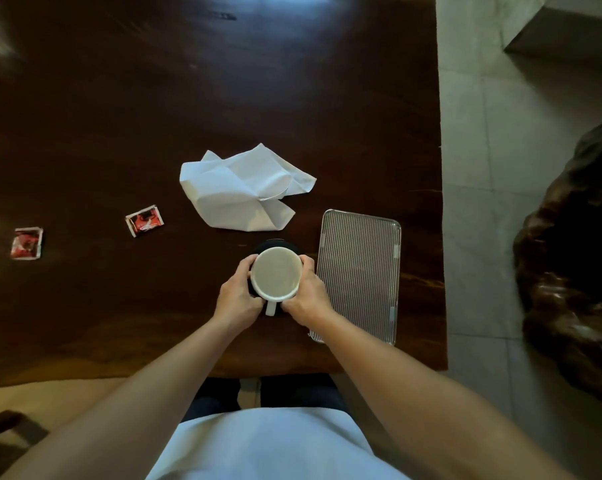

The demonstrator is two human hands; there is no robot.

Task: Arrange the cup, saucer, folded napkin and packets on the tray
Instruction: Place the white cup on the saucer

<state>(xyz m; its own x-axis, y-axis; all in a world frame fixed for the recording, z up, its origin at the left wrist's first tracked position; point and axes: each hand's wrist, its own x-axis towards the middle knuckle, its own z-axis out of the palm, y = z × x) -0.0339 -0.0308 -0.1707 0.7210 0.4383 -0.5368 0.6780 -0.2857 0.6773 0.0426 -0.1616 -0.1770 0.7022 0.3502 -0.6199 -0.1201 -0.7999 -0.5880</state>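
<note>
A white cup [276, 274] stands on a dark saucer [275, 243], its handle pointing toward me. My left hand [238, 296] wraps the cup's left side and my right hand [310, 295] its right side; most of the saucer is hidden under them. Just to the right lies a ribbed, clear rectangular tray [360, 268] with nothing on it. A white napkin [239, 190] lies crumpled and unfolded beyond the cup. Two red packets rest at the left: one [144, 220] nearer the napkin, the other [26, 243] by the far left.
The dark wooden table [154, 98] ends at its right edge just past the tray, with pale floor tiles [479, 168] beyond. A dark carved wooden object [576, 258] stands on the floor at the right. The table's front edge is near my lap.
</note>
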